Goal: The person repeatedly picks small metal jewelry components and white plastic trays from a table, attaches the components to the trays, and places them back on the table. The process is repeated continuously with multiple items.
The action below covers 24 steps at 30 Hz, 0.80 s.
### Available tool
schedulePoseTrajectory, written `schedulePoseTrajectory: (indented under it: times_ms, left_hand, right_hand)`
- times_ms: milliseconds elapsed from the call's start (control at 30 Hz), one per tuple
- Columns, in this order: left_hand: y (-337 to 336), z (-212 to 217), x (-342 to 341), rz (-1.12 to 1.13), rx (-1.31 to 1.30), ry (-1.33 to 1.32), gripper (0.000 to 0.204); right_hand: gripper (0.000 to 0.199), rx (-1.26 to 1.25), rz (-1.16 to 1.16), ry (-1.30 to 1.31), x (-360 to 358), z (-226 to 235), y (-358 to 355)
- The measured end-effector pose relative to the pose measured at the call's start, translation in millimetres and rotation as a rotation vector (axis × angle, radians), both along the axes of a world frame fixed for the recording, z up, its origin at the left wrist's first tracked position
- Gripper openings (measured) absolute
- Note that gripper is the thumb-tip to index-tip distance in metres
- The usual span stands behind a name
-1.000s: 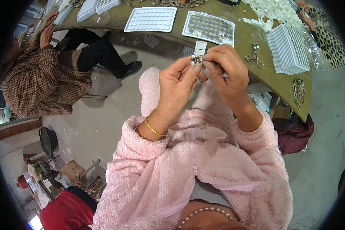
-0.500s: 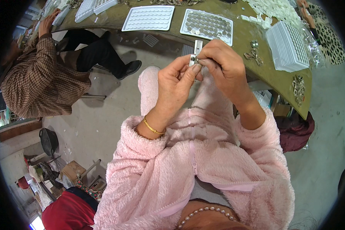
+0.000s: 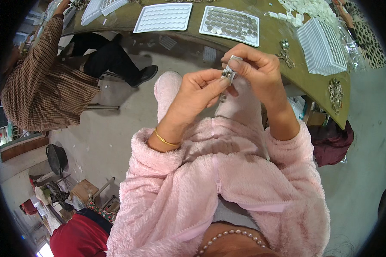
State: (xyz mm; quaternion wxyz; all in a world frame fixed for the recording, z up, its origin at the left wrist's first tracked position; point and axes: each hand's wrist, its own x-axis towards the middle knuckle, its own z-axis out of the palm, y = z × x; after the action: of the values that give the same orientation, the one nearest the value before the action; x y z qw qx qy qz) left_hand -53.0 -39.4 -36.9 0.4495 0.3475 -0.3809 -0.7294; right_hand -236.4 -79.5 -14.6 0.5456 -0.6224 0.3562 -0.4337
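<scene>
Above my lap, a small white hinged plastic case [image 3: 228,74] with a dark metallic part inside is held between both hands. My left hand [image 3: 198,91] pinches its lower end between thumb and finger. My right hand [image 3: 258,68] grips the upper end, with the thumb pressed on its face. Something small and greyish hangs below the case, too small to name. Just beyond my hands, a white tray [image 3: 253,43] filled with round silvery discs lies on the table. A second white tray [image 3: 162,29], with its round hollows bare, lies to its left.
A stack of white trays [image 3: 319,51] stands at the right of the green table [image 3: 302,92]. Bundles of thin cord with metal bits [image 3: 335,96] lie nearby, below a pile of white plastic pieces [image 3: 306,10]. A seated person in a checked jacket [image 3: 51,81] is at the left.
The white case's raised flap has come down, and the case is now tilted. My right hand has shifted from the case's side onto its upper end, and my left hand is slightly lower.
</scene>
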Motion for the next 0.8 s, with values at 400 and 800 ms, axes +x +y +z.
schedulePoseTrajectory:
  times_ms: [400,800]
  left_hand:
    - [-3.3,-15.9,3.0,-0.021,0.051,0.162,0.027]
    - [0.7,-15.3,-17.7,0.038,0.261,0.596,0.024]
  right_hand:
    - [0.014,-0.829,-0.136,0.19,1.4,-11.0,-7.9]
    - [0.031,-1.0,-0.218,0.295,9.0,-13.3,-7.5]
